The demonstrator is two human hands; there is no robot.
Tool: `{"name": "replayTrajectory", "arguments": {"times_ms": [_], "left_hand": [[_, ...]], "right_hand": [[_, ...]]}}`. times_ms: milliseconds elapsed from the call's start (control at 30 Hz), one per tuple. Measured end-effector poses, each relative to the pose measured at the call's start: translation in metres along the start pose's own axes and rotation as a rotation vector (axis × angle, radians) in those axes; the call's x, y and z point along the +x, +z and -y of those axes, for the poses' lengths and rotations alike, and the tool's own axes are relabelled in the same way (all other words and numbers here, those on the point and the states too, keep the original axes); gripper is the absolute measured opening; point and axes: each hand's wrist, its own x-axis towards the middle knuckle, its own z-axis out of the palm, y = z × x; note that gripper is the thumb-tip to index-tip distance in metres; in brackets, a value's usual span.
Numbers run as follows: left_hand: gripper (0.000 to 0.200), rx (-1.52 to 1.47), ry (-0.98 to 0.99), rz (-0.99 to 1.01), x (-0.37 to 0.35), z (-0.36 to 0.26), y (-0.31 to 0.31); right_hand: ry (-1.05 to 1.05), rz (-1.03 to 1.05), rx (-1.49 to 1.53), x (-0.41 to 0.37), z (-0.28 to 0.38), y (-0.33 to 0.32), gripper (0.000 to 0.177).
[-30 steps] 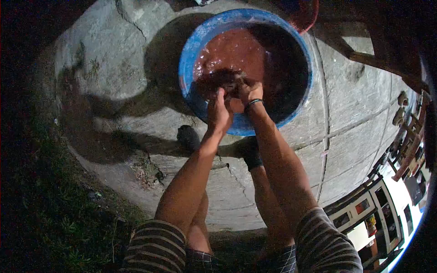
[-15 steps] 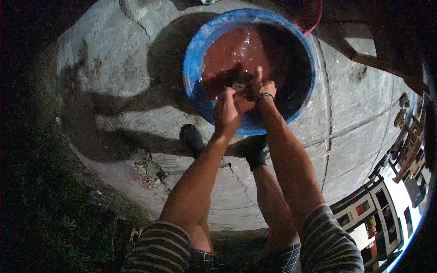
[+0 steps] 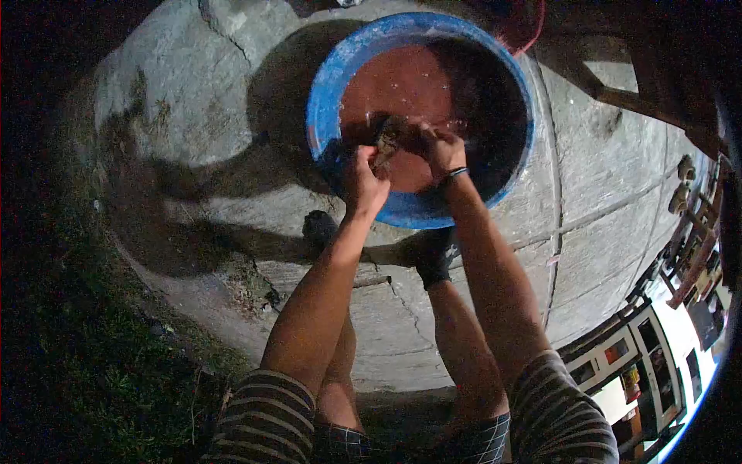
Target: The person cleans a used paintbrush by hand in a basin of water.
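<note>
A blue tub holds reddish-brown liquid with small bright glints on its surface. Over the liquid, a dark brown mottled lump is pinched at its lower left by my left hand, thumb and fingers closed. What the lump is cannot be made out. My right hand, with a dark band at the wrist, is at the lump's right side, its fingers curled together. Shadow hides the fingertips and whatever they may grip.
Cracked grey concrete lies around the tub. My dark-covered feet stand close to its near side. Grass is at lower left. A dark wooden structure stands at upper right, and a red hose-like line lies beside the tub.
My left hand has moved slightly left with the dark lump. My right hand has turned, its raised finger is now curled down, and the lump shows more to the left.
</note>
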Motion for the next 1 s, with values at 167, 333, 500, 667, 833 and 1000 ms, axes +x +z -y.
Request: {"name": "replayTrajectory", "arguments": {"times_ms": [167,333,500,667,833,1000], "left_hand": [[0.03,-0.115,0.095,0.008,-0.002,-0.013,0.006],[0.032,-0.025,0.189,-0.099,-0.008,-0.012,0.026],[0.036,-0.139,-0.025,0.01,-0.017,-0.041,0.015],[0.038,-0.209,-0.046,0.077,-0.018,-0.035,0.009],[0.039,-0.143,-0.082,0.058,-0.015,-0.008,0.014],[0.033,0.056,-0.142,0.07,-0.005,0.022,0.016]], "right_hand": [[-0.008,-0.01,-0.407,-0.019,-0.008,0.028,0.029],[-0.054,-0.327,-0.268,0.007,-0.024,0.028,0.03],[-0.05,-0.439,-0.975,0.005,-0.012,0.021,0.046],[0.237,-0.269,-1.098,0.009,-0.002,0.016,0.081],[0.316,-0.504,-1.057,-0.02,0.062,0.019,0.083],[-0.209,-0.691,-1.262,-0.011,0.063,-0.03,0.057]]}}
